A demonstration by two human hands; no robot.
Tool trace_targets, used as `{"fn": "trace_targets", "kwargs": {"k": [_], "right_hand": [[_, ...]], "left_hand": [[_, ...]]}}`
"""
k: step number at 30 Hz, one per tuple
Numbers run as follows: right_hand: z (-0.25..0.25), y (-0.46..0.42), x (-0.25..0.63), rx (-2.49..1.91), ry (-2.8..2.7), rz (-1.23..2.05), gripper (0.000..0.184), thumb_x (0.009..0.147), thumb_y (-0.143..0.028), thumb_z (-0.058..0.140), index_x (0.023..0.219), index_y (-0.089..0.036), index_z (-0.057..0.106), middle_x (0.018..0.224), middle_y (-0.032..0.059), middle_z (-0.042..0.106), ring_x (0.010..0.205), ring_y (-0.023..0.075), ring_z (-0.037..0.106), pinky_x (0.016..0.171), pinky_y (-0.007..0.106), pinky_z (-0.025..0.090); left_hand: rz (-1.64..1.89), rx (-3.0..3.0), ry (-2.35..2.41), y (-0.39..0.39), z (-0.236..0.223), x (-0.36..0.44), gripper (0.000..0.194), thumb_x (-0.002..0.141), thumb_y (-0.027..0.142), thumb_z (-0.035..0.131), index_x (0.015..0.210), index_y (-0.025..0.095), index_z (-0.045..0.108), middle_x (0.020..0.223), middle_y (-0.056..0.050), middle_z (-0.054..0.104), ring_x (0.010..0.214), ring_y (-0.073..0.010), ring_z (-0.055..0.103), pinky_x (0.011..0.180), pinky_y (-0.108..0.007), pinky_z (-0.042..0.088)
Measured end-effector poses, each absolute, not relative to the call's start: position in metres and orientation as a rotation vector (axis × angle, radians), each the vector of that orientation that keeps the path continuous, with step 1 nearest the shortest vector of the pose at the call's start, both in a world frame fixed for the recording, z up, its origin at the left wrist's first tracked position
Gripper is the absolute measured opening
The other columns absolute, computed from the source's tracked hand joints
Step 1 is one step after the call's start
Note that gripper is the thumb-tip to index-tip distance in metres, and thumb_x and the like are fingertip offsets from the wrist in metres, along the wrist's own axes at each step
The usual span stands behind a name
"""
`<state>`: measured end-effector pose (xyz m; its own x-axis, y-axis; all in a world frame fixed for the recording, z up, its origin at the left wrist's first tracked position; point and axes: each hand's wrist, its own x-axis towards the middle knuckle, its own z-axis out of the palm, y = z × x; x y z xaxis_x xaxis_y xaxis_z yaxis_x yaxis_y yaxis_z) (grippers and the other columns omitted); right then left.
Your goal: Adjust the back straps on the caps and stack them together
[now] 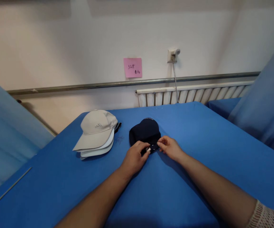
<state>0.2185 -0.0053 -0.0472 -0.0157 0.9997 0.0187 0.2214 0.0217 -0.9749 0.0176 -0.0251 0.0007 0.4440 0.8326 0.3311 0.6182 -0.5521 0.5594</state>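
Observation:
A dark navy cap [145, 129] lies on the blue-covered table, its back strap toward me and its brim toward the wall. My left hand [135, 157] has thumb and fingers closed on the strap beside a small shiny buckle [148, 149]. At the strap's right side, my right hand [170, 147] pinches the strap between thumb and fingertips. To the left sits a stack of caps, with a beige cap [96, 126] on top and paler brims showing under it. A black strap [118, 127] sticks out from the stack's right side.
The blue table cover [198, 133] spreads all around. A thin stick [9, 189] lies at the left edge. Blue curtains [6, 133] hang on both sides. Behind are a metal rail [91, 86], a radiator [198, 94], a plugged-in cord [175, 79] and a pink note [132, 67].

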Motion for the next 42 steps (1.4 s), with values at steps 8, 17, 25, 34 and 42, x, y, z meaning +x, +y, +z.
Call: {"fn": "trace_targets", "kwargs": {"k": [8,17,25,34,42], "right_hand": [[-0.022,-0.015,0.222,-1.377,-0.964,1.566,0.014,0.087,-0.025,0.055,0.076,-0.017,0.056,0.072,0.0045,0.067,0.049,0.0089,0.058,0.039,0.017,0.039],[-0.015,-0.041,0.198,-0.941,-0.672,2.009,0.005,0.083,-0.015,0.063,0.085,-0.013,0.067,0.085,0.0076,0.07,0.063,0.009,0.064,0.053,0.017,0.048],[-0.015,-0.042,0.19,-0.848,-0.333,1.837,0.011,0.071,-0.004,0.071,0.073,-0.012,0.064,0.071,0.0015,0.066,0.064,0.008,0.063,0.059,0.016,0.049],[-0.019,-0.044,0.185,-0.904,-0.524,1.815,0.023,0.064,-0.016,0.082,0.071,-0.015,0.06,0.067,-0.0003,0.064,0.06,0.0091,0.06,0.057,0.02,0.047],[-0.024,-0.045,0.18,-0.955,-0.621,1.73,0.029,0.061,-0.027,0.085,0.067,-0.014,0.06,0.065,0.0009,0.063,0.06,0.0098,0.058,0.057,0.023,0.046]], "left_hand": [[0.928,2.24,1.343,-0.022,0.003,0.015,0.016,0.082,0.025,0.062,0.096,0.02,0.064,0.092,-0.003,0.066,0.084,-0.0174,0.063,0.076,-0.032,0.051],[0.941,2.204,1.35,-0.019,-0.002,0.013,0.014,0.082,0.025,0.063,0.094,0.019,0.065,0.091,-0.003,0.067,0.084,-0.0169,0.064,0.077,-0.032,0.051],[0.955,2.168,1.302,-0.02,-0.005,0.016,0.015,0.08,0.02,0.064,0.095,0.019,0.065,0.092,-0.002,0.066,0.085,-0.0162,0.063,0.078,-0.031,0.052],[1.035,2.205,1.198,-0.025,-0.005,0.021,0.01,0.084,0.018,0.06,0.093,0.02,0.066,0.091,-0.002,0.066,0.085,-0.0147,0.063,0.078,-0.029,0.051],[1.004,2.235,1.245,-0.024,-0.006,0.02,0.01,0.086,0.02,0.058,0.092,0.02,0.067,0.091,-0.001,0.067,0.085,-0.0145,0.062,0.078,-0.029,0.05]]}}
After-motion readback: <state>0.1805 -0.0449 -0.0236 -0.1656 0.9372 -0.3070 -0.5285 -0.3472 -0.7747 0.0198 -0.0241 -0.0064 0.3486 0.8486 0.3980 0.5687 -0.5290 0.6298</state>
